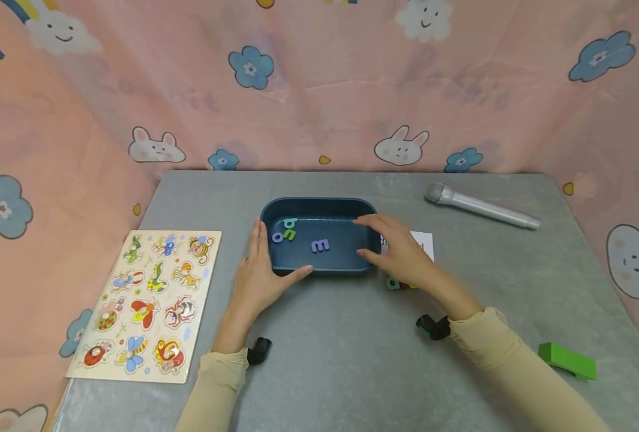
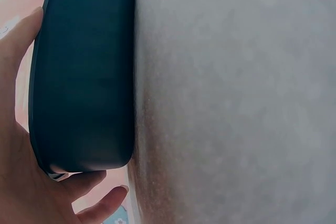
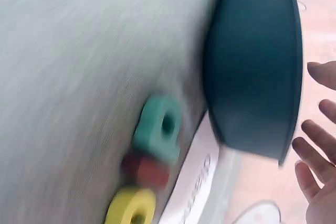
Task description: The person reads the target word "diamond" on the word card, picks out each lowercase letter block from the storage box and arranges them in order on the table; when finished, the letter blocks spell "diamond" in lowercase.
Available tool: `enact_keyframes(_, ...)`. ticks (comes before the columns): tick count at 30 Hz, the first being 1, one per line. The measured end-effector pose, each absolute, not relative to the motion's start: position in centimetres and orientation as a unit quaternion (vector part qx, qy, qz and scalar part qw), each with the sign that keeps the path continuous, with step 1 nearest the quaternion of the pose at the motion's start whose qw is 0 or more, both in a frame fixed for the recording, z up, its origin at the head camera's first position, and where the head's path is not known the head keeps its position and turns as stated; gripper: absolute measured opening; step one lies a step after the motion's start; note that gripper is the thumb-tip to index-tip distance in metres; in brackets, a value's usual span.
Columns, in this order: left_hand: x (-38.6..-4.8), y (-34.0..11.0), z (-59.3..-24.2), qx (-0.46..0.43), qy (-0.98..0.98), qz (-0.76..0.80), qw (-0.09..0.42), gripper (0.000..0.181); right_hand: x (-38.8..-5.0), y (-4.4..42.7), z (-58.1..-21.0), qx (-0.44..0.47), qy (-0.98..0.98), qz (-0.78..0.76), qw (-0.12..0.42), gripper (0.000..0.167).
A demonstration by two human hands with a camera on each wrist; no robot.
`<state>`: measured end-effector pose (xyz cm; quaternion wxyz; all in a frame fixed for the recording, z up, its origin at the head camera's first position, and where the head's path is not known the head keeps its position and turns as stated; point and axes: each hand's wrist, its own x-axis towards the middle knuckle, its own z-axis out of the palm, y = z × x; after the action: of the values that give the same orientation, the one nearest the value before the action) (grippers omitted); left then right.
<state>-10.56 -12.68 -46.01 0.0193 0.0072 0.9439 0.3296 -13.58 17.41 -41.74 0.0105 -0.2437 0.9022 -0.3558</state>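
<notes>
A dark blue tray point(image 1: 346, 252) stands on the table with several foam-like letters inside, among them a purple m point(image 1: 320, 245), a green n point(image 1: 289, 234) and a purple o point(image 1: 278, 237). My left hand point(image 1: 260, 279) holds the tray's left end, fingers along the side and thumb on the front rim. Over the right end is my right hand point(image 1: 400, 249), fingers spread and gripping nothing; the right wrist view shows it apart from the rim. Beside the tray lie a white printed card point(image 3: 191, 179) and teal point(image 3: 158, 128), red point(image 3: 144, 169) and yellow point(image 3: 131, 206) letters, blurred.
To the left lies a wooden insect puzzle board point(image 1: 146, 306). A silver microphone point(image 1: 481, 207) rests at the back right, and a green block point(image 1: 567, 360) near the right front. A pink patterned cloth point(image 1: 319, 90) hangs behind the grey table point(image 1: 341, 360).
</notes>
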Motion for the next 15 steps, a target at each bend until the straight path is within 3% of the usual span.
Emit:
enact_keyframes(7, -10.6, -12.8, -46.0, 0.011, 0.946, 0.324, 0.019, 0.138, -15.2, 13.9, -42.4, -0.257, 0.903, -0.338, 0.06, 0.069)
enact_keyframes(15, -10.6, -12.8, -46.0, 0.014, 0.946, 0.323, 0.015, 0.138, -16.3, 10.9, -43.1, -0.244, 0.914, -0.308, 0.1, 0.068)
